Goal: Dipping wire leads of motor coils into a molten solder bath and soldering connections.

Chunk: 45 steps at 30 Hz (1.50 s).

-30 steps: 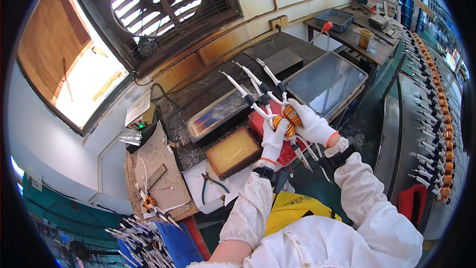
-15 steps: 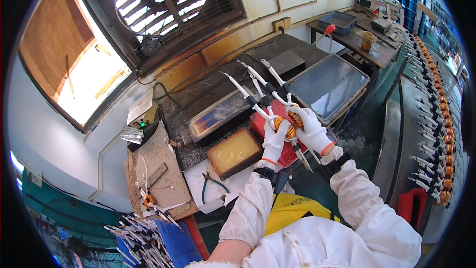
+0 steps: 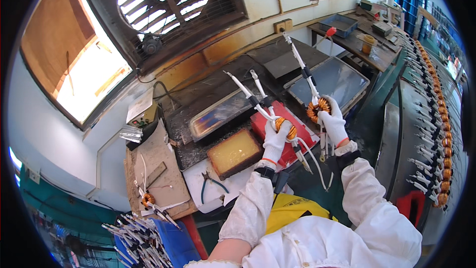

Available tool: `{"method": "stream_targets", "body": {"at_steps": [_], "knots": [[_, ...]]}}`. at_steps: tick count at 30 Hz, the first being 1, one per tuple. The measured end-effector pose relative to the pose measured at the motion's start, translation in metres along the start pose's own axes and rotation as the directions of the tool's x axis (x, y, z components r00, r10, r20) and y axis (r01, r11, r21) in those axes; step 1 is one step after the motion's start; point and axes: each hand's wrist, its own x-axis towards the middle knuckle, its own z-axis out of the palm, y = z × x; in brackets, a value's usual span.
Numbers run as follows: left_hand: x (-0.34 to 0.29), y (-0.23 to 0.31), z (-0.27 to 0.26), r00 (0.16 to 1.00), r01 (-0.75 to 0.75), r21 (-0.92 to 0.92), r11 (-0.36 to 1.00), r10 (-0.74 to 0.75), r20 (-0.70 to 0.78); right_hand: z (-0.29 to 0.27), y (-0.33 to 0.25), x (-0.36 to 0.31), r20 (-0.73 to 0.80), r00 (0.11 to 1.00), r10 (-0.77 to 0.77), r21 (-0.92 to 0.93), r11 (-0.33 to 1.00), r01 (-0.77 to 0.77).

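My left hand [image 3: 274, 144], in a white glove, grips a copper-wound toroidal coil [image 3: 286, 128] above a red block-like thing [image 3: 290, 154]. White-sleeved leads with black bands stick up from this coil, and more leads hang below it. To the right, my right hand [image 3: 333, 123], gloved too, is closed on a second toroidal coil [image 3: 318, 109]. Its long white leads [image 3: 299, 57] point up toward the wall, with short ones dangling underneath. The two coils are apart. Parts of the fingers are hidden behind the coils.
Nearby are a pan of yellowish material [image 3: 235, 153], a rectangular silvery bath [image 3: 220, 114], a larger grey bath [image 3: 329, 84] and blue-handled pliers [image 3: 212, 184]. A single coil [image 3: 148, 199] rests on the left board. Many leaded parts fill a blue bin [image 3: 171, 240]; coils line the right bench [image 3: 443, 141].
My right hand has moved right with its coil, separating it from the one in my left hand. Its leads now point higher. My left hand has barely moved.
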Motion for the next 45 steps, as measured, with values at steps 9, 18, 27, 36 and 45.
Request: {"method": "stream_targets", "body": {"at_steps": [9,18,27,36,45], "knots": [[0.009,-0.015,-0.01,0.999,-0.047,0.061,0.997,0.047,0.003,-0.061,-0.012,-0.016,0.018,0.98,0.2,0.63,0.759,-0.167],[-0.001,0.0,-0.006,1.0,-0.01,0.0,1.0,0.01,0.014,-0.128,0.01,-0.025,0.013,0.974,0.226,0.592,0.783,-0.19],[0.001,0.002,-0.007,1.0,-0.016,0.093,0.996,0.017,-0.01,-0.155,0.024,-0.034,-0.001,0.959,0.283,0.511,0.825,-0.242],[-0.006,0.008,-0.004,1.0,0.011,0.121,0.993,-0.01,-0.014,-0.184,0.055,-0.056,0.021,0.955,0.296,0.505,0.821,-0.266],[-0.003,0.0,-0.007,1.0,-0.006,0.125,0.992,0.006,0.0,-0.178,0.05,-0.076,-0.35,0.902,0.254,-0.161,0.932,-0.325]]}}
